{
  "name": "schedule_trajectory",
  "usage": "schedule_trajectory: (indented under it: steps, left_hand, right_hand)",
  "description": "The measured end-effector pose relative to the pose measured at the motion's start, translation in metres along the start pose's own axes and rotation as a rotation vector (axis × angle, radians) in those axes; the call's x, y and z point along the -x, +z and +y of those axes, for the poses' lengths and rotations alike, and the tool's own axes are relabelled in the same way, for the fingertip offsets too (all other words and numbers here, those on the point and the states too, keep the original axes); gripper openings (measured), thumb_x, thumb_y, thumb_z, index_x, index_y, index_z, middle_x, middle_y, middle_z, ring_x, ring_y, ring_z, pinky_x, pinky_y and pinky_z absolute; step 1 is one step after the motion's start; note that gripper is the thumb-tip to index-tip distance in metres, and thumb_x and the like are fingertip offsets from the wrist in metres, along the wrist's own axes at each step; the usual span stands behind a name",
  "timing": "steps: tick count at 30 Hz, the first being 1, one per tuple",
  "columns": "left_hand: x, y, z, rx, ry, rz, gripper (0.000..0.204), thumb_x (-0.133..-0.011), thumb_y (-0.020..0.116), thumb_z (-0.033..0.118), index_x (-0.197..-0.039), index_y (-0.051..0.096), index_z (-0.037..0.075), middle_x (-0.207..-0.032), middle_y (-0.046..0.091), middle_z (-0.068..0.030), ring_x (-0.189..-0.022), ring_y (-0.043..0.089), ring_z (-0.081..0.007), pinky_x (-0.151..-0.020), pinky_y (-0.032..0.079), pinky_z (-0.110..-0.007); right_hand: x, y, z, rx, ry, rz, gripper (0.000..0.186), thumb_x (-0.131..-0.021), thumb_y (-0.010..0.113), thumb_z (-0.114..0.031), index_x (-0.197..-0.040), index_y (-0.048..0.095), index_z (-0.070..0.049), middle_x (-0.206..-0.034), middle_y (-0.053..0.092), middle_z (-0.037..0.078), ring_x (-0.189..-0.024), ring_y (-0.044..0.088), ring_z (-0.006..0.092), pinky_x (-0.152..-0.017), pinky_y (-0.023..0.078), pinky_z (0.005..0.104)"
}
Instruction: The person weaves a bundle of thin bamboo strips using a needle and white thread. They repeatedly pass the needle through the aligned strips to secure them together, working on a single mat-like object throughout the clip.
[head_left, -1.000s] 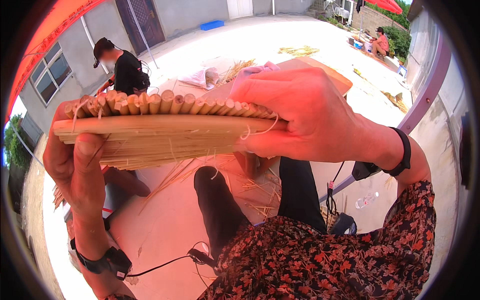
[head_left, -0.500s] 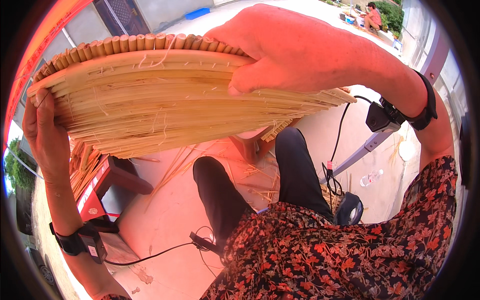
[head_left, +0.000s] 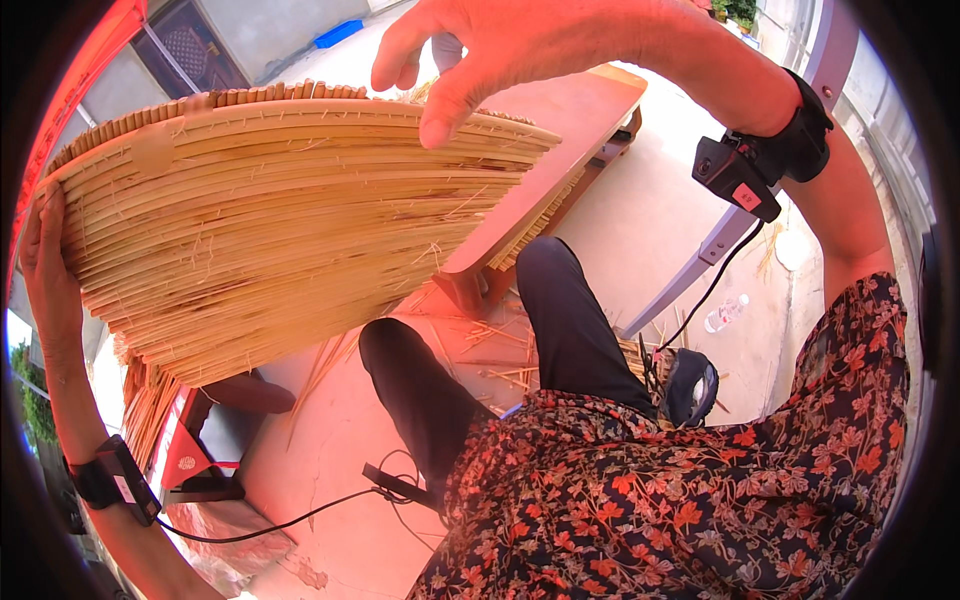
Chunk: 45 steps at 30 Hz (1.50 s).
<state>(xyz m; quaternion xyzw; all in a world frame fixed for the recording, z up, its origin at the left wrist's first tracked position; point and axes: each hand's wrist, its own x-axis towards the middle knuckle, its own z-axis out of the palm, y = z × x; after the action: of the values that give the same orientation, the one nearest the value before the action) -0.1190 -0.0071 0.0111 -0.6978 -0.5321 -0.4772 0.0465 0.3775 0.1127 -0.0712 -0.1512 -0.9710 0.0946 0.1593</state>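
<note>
A wide mat of pale stalks (head_left: 280, 220), stitched with thin thread, is held tilted before me, its cut stalk ends lined along the far edge. My left hand (head_left: 48, 245) grips the mat's left side, with fingers curled over its border. My right hand (head_left: 500, 55) is raised above the far edge near the mat's right part. Its fingers and thumb are apart and appear to hold nothing. The thumb overlaps the mat in view; whether it touches cannot be told. The mat's right end lies over a low table (head_left: 600, 115).
Loose stalks (head_left: 500, 350) litter the floor by my knees. On the left, a stalk bundle (head_left: 145, 410) lies by a red box (head_left: 190, 455). A metal strut (head_left: 690, 265), a plastic bottle (head_left: 727, 313) and black cables (head_left: 290, 522) are nearby. A blue tray (head_left: 338, 34) sits far off.
My right hand has let go of the mat's far edge, its fingers now spread. The mat's right end has shifted left, uncovering more of the table. My left hand keeps its grip.
</note>
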Motion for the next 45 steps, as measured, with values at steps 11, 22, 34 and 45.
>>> schedule_trajectory:
  steps: [11, 22, 34, 45]
  left_hand:
    - [0.067, 0.147, 0.114, 0.0, 0.253, 0.188, 0.028, -0.1, 0.067, 0.016, -0.121, 0.067, -0.003, -0.108, 0.073, -0.0065, -0.097, 0.066, -0.0105, -0.088, 0.052, -0.024]
    - [0.227, 0.323, 0.124, -0.114, 0.534, -0.125, 0.024, -0.081, 0.071, 0.003, -0.104, 0.065, 0.004, -0.106, 0.073, -0.0157, -0.096, 0.073, -0.0314, -0.08, 0.06, -0.037]
    - [0.215, 0.32, 0.142, -0.074, 0.43, -0.283, 0.021, -0.088, 0.066, 0.01, -0.109, 0.07, 0.006, -0.106, 0.07, -0.0138, -0.097, 0.072, -0.0321, -0.084, 0.06, -0.04]
    - [0.206, 0.308, 0.14, -0.065, 0.386, -0.336, 0.026, -0.092, 0.069, 0.024, -0.111, 0.071, 0.006, -0.108, 0.068, -0.0117, -0.1, 0.071, -0.0315, -0.084, 0.061, -0.04]
  right_hand:
    - [0.016, 0.06, 0.068, 0.402, 0.107, 0.616, 0.023, -0.085, 0.072, -0.012, -0.1, 0.059, -0.001, -0.087, 0.063, 0.015, -0.086, 0.065, 0.0342, -0.077, 0.054, 0.0429]
    - [0.107, 0.178, 0.1, 0.12, 0.523, 0.81, 0.024, -0.082, 0.072, 0.0, -0.103, 0.063, -0.007, -0.099, 0.058, 0.009, -0.092, 0.062, 0.0315, -0.08, 0.051, 0.0382]
    - [0.154, 0.208, -0.05, -1.216, 0.997, 0.672, 0.015, -0.093, 0.065, -0.001, -0.108, 0.065, 0.002, -0.11, 0.067, 0.003, -0.1, 0.062, 0.0084, -0.089, 0.052, 0.027]
    - [0.126, 0.209, -0.08, -1.721, 0.878, 0.684, 0.04, -0.092, 0.066, 0.005, -0.131, 0.061, 0.002, -0.128, 0.067, 0.006, -0.118, 0.062, 0.0134, -0.102, 0.051, 0.0328]
